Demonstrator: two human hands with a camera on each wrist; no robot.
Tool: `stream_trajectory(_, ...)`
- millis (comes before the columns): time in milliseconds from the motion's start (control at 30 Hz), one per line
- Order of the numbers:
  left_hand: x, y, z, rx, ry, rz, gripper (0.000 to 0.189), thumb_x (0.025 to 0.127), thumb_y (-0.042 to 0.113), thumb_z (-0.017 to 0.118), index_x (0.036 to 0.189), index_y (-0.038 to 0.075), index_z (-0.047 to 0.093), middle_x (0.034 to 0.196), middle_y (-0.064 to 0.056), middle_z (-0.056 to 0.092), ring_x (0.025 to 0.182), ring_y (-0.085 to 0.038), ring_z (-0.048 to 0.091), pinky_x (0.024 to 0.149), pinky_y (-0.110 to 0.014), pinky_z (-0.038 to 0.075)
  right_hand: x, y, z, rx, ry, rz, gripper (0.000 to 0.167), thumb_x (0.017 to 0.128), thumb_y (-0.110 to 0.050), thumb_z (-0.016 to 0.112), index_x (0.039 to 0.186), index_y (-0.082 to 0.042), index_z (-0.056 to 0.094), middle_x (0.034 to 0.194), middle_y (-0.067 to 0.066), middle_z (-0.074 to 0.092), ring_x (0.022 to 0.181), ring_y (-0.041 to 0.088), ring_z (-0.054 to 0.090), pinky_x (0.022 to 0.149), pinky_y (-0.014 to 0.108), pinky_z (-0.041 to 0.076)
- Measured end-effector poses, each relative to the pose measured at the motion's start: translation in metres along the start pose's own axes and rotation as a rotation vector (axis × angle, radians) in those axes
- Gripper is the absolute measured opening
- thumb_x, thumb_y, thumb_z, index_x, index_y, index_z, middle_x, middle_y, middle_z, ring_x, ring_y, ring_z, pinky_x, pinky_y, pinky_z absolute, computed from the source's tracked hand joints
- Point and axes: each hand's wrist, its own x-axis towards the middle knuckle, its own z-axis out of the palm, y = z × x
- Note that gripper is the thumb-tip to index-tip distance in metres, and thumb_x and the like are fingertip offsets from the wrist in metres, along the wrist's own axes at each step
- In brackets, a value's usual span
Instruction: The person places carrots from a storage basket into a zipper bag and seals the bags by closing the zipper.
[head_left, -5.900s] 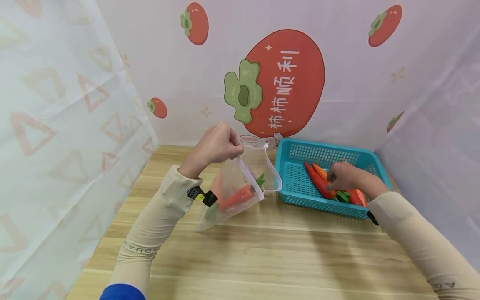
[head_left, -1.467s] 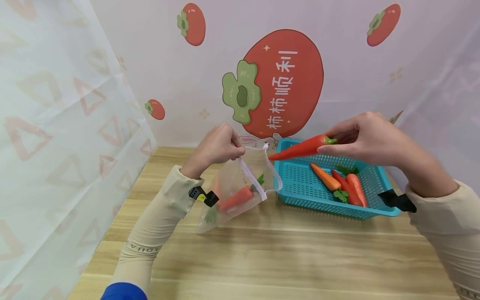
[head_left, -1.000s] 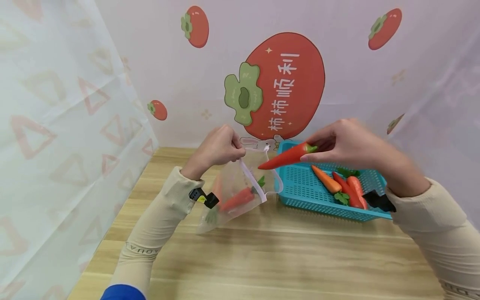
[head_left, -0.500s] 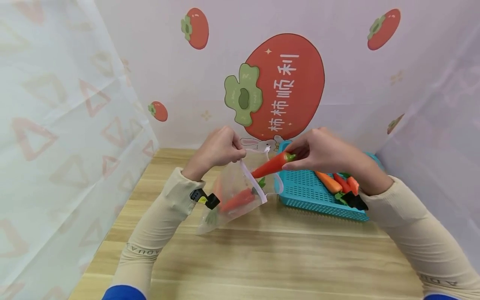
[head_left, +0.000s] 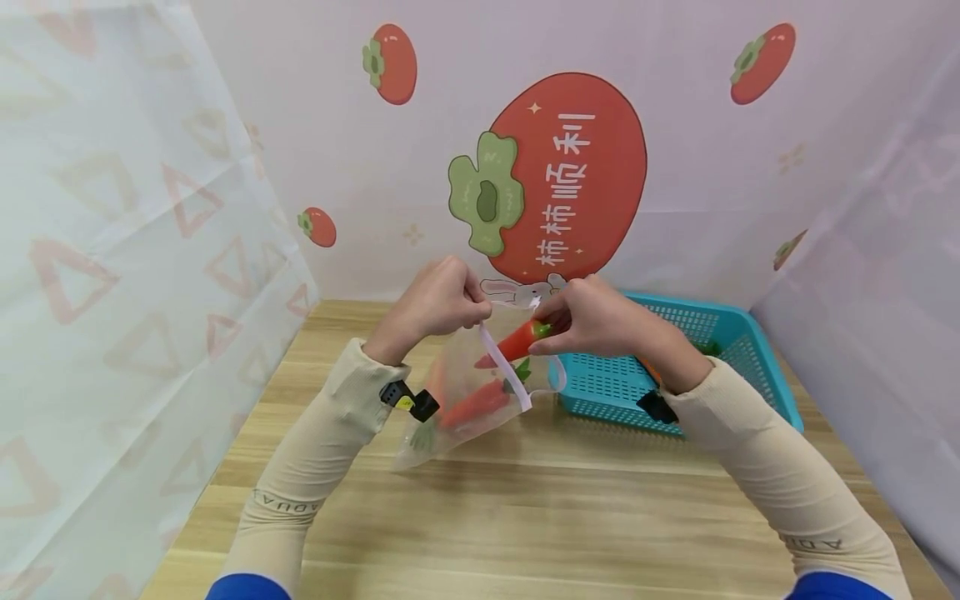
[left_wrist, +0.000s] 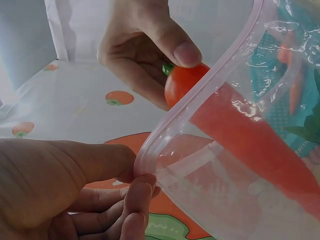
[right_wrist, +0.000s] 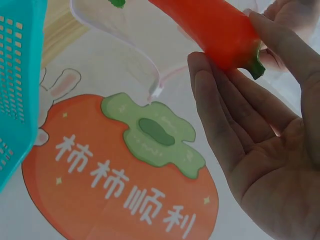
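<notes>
At far left hangs one white sheet (head_left: 112,350) printed with red and beige triangles; next comes a beige left sleeve (head_left: 300,475), its lettering upside down and reading ADUA as far as it shows, with a black wrist device (head_left: 411,402) whose yellow label is too small to read; the left hand (head_left: 441,296) pinches, thumb against fingers, the pale lilac rim (head_left: 519,392) of one clear plastic bag (head_left: 462,357); through its film show at least two vegetables, a red one (head_left: 474,406) and a pale orange one (head_left: 437,375); one long, glossy red pepper with a green stem (head_left: 517,343) slants through the bag's mouth, pointed end inside, stem end at the opening; the right hand (head_left: 588,321) grips that stem end between thumb and fingertips; behind, one large red persimmon print (head_left: 592,175), four smaller ones (head_left: 396,62) and one rabbit drawing (head_left: 517,292) mark the backdrop (head_left: 697,167), with four white characters, 柿柿顺利; farther right stands one turquoise perforated plastic basket (head_left: 600,408); a second beige sleeve (head_left: 787,475), lettered AD and more, and a second black wrist device (head_left: 657,407) block its contents, so only part of an orange carrot (head_left: 649,367) and some green leaves (head_left: 708,348) show; one light wooden table (head_left: 480,533) lies beneath.
</notes>
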Motion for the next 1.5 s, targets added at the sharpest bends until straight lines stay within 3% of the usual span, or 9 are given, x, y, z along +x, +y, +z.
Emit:
stream_trajectory(267,0.001,-0.001,0.0,-0.004,0.0,-0.009,0.024,0.084,0.01,0.063,0.065,0.013,0.078,0.057,0.003,0.068,0.052,-0.01,0.055,0.051,-0.024,0.038,0.009,0.001,0.016,-0.004,-0.01,-0.001,0.037,0.085,-0.026,0.089,0.115,-0.007,0.081,0.101,0.007,0.081,0.085,0.014,0.078,0.082,0.036,0.065)
stream_trajectory(467,0.001,-0.004,-0.002,-0.003,0.012,-0.008,0.023,0.082,0.01,0.063,0.066,0.015,0.078,0.058,0.004,0.069,0.053,-0.01,0.058,0.054,-0.025,0.04,0.001,0.005,0.016,0.005,0.017,-0.005,0.038,0.084,-0.026,0.09,0.116,-0.009,0.08,0.106,0.008,0.08,0.094,0.017,0.079,0.088,0.043,0.064)
stream_trajectory(667,0.001,-0.004,-0.002,-0.006,0.01,-0.009,0.022,0.082,0.01,0.064,0.067,0.014,0.079,0.058,0.003,0.069,0.054,-0.011,0.056,0.054,-0.025,0.039,-0.012,0.015,0.005,-0.024,0.014,0.045,0.03,0.087,-0.025,0.087,0.114,-0.013,0.08,0.104,0.002,0.079,0.097,0.018,0.078,0.09,0.045,0.064)
stream_trajectory(933,0.003,-0.005,-0.003,0.005,0.008,-0.002,0.022,0.082,0.01,0.062,0.068,0.01,0.08,0.057,0.003,0.068,0.052,-0.01,0.052,0.052,-0.024,0.035,-0.034,0.029,-0.013,-0.06,0.006,0.151,0.043,0.09,-0.027,0.084,0.127,-0.006,0.076,0.119,0.01,0.079,0.106,0.025,0.078,0.094,0.047,0.063)
stream_trajectory(1367,0.004,-0.007,-0.001,-0.001,-0.002,-0.011,0.023,0.083,0.01,0.064,0.066,0.014,0.079,0.059,0.002,0.069,0.053,-0.01,0.054,0.052,-0.024,0.036,-0.074,0.068,-0.024,-0.139,0.019,0.207,0.031,0.092,-0.025,0.082,0.119,-0.009,0.08,0.109,0.004,0.081,0.093,0.016,0.077,0.084,0.041,0.064)
stream_trajectory(1500,0.005,-0.008,-0.001,0.005,-0.003,-0.011,0.022,0.083,0.01,0.064,0.067,0.013,0.079,0.059,0.002,0.069,0.053,-0.01,0.053,0.052,-0.024,0.035,-0.086,0.084,-0.025,-0.167,0.006,0.267,0.038,0.092,-0.026,0.082,0.123,-0.004,0.078,0.114,0.012,0.08,0.095,0.021,0.076,0.082,0.044,0.064)
